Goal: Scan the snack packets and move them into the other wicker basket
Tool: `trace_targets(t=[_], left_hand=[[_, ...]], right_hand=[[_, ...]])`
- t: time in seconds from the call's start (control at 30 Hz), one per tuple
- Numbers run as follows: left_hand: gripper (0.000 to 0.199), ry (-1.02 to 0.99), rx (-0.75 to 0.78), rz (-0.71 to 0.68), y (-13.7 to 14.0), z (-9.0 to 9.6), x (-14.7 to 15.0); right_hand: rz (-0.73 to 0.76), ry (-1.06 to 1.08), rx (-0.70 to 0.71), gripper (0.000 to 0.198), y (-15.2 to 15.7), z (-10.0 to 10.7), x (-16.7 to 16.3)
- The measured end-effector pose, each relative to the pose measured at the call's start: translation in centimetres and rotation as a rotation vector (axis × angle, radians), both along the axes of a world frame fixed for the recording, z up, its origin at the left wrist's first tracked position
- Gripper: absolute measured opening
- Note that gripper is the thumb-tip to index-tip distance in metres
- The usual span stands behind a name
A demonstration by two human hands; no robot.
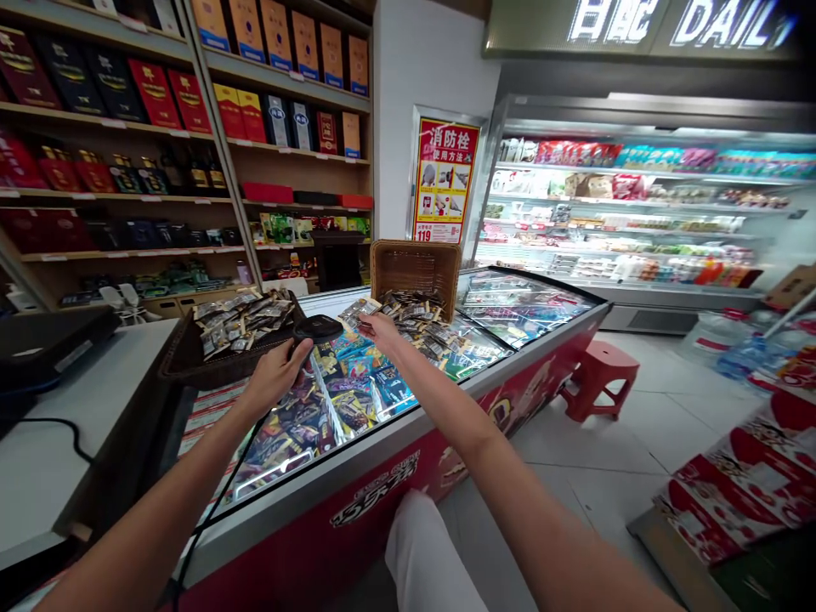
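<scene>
My left hand [279, 371] is wrapped round a black corded barcode scanner [320, 327], its cable running down along my forearm. Between the fingers of my right hand [381, 331] is a small silvery packet [360, 311], close to the scanner's head. A brown wicker basket [414, 248] lies tipped on its side on the glass-topped chest freezer [395, 433], and small packets [427, 321] spill out of it. More such packets [246, 319] fill a dark woven basket [210, 371] left of my left hand.
A white counter [121, 382] with a black device [51, 344] stands at the left. A red stool [603, 374] is beyond the freezer's right side. Stacked red cartons [733, 493] and large water bottles [714, 336] stand on the right. Shelves and a lit cooler [637, 223] line the back.
</scene>
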State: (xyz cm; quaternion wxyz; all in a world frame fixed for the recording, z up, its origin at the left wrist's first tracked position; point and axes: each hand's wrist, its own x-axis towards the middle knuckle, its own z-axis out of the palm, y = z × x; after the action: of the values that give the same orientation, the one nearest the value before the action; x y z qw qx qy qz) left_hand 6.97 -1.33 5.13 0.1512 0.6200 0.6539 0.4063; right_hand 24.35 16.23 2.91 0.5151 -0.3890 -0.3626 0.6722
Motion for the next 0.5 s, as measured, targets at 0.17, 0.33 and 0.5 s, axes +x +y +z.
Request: trace_targets(t=[0.17, 0.33, 0.5], left_hand=[[0.071, 0.048, -0.023, -0.018, 0.5, 0.6, 1.5], [0.069, 0.047, -0.068, -0.017, 0.6, 0.4, 1.4], [0.067, -0.032, -0.048, 0.002, 1.2, -0.6, 0.2]], right_hand=[[-0.008, -0.018, -0.017, 0.029, 0.4, -0.9, 1.1], [-0.014, 0.001, -0.036, 0.028, 1.0, -2.1, 1.2], [-0.137, -0.057, -0.083, 0.022, 1.3, -4.2, 0.4]])
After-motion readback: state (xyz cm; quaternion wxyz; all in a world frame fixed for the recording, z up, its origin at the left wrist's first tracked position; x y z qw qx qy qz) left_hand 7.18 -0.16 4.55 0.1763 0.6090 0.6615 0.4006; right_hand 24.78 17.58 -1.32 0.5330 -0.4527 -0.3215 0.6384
